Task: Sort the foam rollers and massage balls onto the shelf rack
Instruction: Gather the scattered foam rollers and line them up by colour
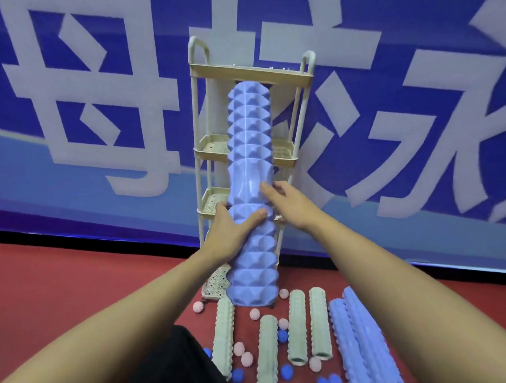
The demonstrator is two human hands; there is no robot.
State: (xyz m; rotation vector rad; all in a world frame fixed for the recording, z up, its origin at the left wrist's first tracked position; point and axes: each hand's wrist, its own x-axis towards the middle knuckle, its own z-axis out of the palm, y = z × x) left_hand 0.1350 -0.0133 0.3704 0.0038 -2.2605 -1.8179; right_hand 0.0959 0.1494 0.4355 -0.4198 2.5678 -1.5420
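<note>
The roller [250, 191] I hold hides my rack's [289, 158] middle; my left palm [231, 234] is hidden behind it.

Both arms reach forward, left hand [231, 228] gripping, right hand [289, 204] fingers curled.

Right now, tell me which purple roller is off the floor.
The big purple roller, held upright in front of the rack by the left hand and right hand. The other two purple rollers lie on the red floor at right.
</note>
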